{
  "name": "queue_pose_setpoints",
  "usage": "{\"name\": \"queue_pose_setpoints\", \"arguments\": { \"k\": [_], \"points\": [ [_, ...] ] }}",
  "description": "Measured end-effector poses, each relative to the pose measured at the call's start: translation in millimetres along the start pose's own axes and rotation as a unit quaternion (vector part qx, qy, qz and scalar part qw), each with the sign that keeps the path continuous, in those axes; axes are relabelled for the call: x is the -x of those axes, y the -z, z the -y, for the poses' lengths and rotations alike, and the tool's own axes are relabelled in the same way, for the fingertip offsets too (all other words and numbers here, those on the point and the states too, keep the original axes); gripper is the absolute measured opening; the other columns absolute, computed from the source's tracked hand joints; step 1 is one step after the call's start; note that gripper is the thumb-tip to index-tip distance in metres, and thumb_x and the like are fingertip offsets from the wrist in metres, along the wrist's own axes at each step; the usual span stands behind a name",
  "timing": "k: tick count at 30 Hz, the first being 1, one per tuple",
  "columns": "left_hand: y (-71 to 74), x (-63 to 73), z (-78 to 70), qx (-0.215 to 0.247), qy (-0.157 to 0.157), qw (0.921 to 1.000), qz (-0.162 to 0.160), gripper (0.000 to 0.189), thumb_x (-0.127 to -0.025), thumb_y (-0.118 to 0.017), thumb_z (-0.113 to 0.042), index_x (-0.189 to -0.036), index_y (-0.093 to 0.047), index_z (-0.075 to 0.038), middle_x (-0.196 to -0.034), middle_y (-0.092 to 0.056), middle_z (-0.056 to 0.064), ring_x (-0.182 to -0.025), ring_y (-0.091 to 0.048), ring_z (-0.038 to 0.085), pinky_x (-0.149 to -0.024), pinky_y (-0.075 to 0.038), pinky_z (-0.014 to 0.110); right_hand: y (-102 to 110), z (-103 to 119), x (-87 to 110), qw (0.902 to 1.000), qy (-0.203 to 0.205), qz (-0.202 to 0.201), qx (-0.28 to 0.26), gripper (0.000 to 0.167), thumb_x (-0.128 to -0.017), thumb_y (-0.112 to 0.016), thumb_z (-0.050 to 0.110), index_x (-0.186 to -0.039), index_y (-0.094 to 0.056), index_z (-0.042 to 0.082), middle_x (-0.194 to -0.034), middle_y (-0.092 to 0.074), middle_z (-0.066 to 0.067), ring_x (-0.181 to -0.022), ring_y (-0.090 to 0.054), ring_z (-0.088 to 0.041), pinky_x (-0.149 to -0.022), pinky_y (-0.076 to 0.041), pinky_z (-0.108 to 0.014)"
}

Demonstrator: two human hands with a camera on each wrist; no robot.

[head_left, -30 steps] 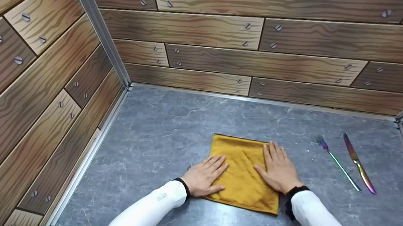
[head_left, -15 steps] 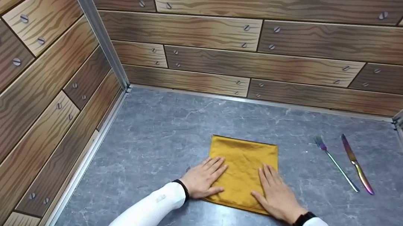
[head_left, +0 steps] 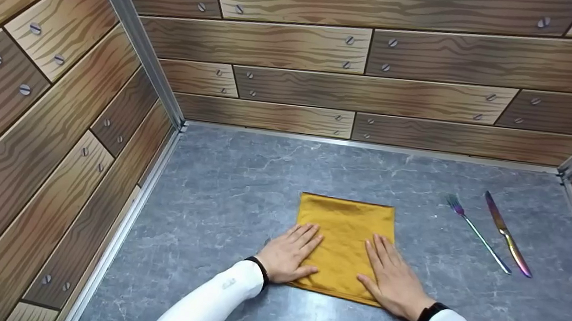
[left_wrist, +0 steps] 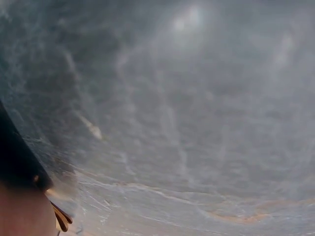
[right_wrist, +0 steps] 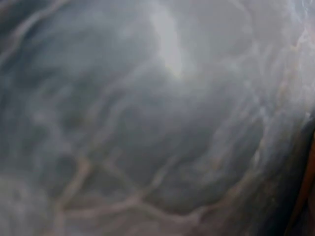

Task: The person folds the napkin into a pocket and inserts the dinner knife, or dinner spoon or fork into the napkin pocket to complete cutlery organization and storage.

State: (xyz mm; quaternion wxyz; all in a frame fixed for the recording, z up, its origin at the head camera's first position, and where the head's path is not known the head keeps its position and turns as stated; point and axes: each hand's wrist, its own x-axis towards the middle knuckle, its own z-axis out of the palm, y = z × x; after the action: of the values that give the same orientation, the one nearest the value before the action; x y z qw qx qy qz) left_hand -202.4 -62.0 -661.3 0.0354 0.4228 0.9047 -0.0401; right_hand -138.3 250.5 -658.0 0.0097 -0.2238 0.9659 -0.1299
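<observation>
A mustard-yellow folded cloth (head_left: 345, 225) lies flat as a near square on the grey marbled table. My left hand (head_left: 288, 254) rests palm down on its left edge, fingers straight and pointing up and right, thumb toward the middle. On the opposite edge my right hand (head_left: 395, 278) lies flat too, fingertips on the cloth and wrist over the table. In the left wrist view, a sliver of the left hand (left_wrist: 24, 214) and the cloth's folded corner (left_wrist: 61, 216) show at the lower left. Mostly blurred table fills the right wrist view.
To the right lie a rainbow-coloured fork (head_left: 477, 234) and a matching table knife (head_left: 508, 234), side by side and slanted. Wood-print panels (head_left: 293, 87) wall the back and sides, with a metal strip (head_left: 372, 147) along the table's rear edge.
My right hand has slid toward me along the cloth's right side, from the upper corner to the lower part, then stayed there. The left hand keeps its place.
</observation>
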Motion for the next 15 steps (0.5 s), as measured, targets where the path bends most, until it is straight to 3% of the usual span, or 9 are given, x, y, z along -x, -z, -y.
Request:
{"name": "queue_pose_setpoints", "arguments": {
  "k": [4, 11, 15],
  "points": [
    [-0.8, 0.2, -0.4, 0.001, -0.001, 1.0000, 0.001, 0.082, -0.100, -0.013, -0.068, -0.162, -0.008, -0.015, -0.169, -0.006, 0.009, -0.156, -0.005, 0.024, -0.127, -0.010, 0.039, -1.0, 0.7, 0.9, 0.9999, 0.007, -0.010, 0.009, 0.078, -0.102, -0.046, 0.052, -0.158, -0.024, 0.002, -0.165, -0.016, -0.021, -0.153, -0.015, -0.039, -0.121, -0.020, -0.056],
    [0.4, 0.1, -0.5, -0.002, -0.001, 1.0000, 0.002, 0.081, -0.100, -0.014, -0.068, -0.162, -0.008, -0.016, -0.169, -0.005, 0.009, -0.156, -0.004, 0.024, -0.127, -0.009, 0.040, 0.7, -0.9, -0.7, 0.9996, -0.010, 0.024, 0.014, 0.080, -0.103, -0.040, 0.056, -0.159, -0.019, 0.004, -0.167, -0.011, -0.018, -0.154, -0.010, -0.036, -0.123, -0.015, -0.053],
    [4.3, -0.4, -1.0, 0.002, 0.002, 1.0000, 0.007, 0.080, -0.101, -0.015, -0.068, -0.162, -0.011, -0.016, -0.169, -0.007, 0.008, -0.156, -0.006, 0.023, -0.127, -0.011, 0.040, 5.0, 2.2, 0.1, 0.9995, -0.013, 0.024, 0.013, 0.077, -0.103, -0.039, 0.055, -0.158, -0.022, 0.004, -0.166, -0.014, -0.018, -0.154, -0.013, -0.037, -0.123, -0.015, -0.053]
  ]
}}
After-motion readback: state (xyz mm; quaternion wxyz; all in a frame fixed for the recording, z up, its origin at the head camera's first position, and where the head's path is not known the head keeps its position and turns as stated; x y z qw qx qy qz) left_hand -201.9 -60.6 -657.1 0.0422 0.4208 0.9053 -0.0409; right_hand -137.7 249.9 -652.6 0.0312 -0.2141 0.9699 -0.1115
